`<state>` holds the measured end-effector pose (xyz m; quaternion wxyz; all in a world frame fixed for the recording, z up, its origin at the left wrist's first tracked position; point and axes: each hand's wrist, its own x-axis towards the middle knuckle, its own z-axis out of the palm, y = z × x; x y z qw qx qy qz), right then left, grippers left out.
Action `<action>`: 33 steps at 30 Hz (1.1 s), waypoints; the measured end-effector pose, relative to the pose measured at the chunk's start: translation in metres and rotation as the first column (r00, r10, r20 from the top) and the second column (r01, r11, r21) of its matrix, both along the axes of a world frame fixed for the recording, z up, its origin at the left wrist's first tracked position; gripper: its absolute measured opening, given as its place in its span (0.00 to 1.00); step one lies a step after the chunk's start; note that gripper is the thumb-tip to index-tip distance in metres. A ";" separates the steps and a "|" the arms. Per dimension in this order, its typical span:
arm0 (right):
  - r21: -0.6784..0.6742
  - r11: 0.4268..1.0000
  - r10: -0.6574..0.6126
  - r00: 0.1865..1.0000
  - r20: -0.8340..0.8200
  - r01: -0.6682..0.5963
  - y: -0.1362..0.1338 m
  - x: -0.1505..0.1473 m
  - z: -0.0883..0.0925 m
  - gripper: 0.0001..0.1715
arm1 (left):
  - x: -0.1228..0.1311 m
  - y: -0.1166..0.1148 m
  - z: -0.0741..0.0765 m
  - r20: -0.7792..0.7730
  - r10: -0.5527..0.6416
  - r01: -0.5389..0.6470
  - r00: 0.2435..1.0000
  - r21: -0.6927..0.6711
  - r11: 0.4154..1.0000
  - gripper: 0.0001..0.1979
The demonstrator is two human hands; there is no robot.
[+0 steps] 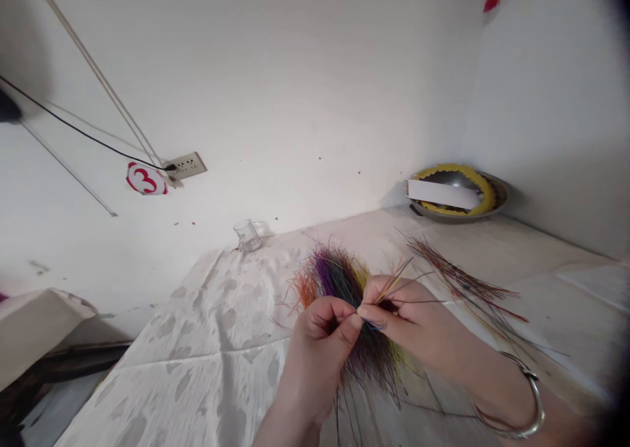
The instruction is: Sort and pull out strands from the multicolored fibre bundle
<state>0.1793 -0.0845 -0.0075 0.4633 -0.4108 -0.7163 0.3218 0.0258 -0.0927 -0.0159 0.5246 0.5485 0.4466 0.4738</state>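
My left hand (322,342) and my right hand (401,306) meet fingertip to fingertip above a large heap of thin coloured strands (344,279), in orange, purple, dark grey and yellow. Pinched in my right hand are a few wire-like strands (391,281), red, yellow and dark, fanning out over the fingers. My left thumb and forefinger press together at the near ends of these strands; the tips there are too small to make out clearly. Dark strand ends hang below my left hand. A silver bangle circles my right wrist.
To the right lies a smaller bunch of dark and reddish strands (460,276). A metal bowl (501,194) with a yellow ring and white strip stands by the wall. A clear glass mug (247,235) sits at the back edge of the patterned tablecloth (197,361).
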 end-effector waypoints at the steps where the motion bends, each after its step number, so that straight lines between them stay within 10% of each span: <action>1: 0.003 1.000 -0.005 1.000 -0.004 0.005 0.000 0.000 0.000 0.09 | 0.000 0.001 -0.001 0.009 -0.010 0.010 1.000 -0.011 1.000 0.11; 15: 0.016 1.000 -0.008 1.000 -0.001 0.008 0.002 -0.003 -0.004 0.09 | -0.005 0.003 0.002 -0.007 -0.120 0.119 0.993 -0.101 0.988 0.10; 33: 0.079 0.993 -0.083 0.996 -0.012 0.084 0.004 -0.008 -0.008 0.11 | 0.000 0.003 -0.002 0.093 0.016 -0.011 0.996 -0.055 0.998 0.04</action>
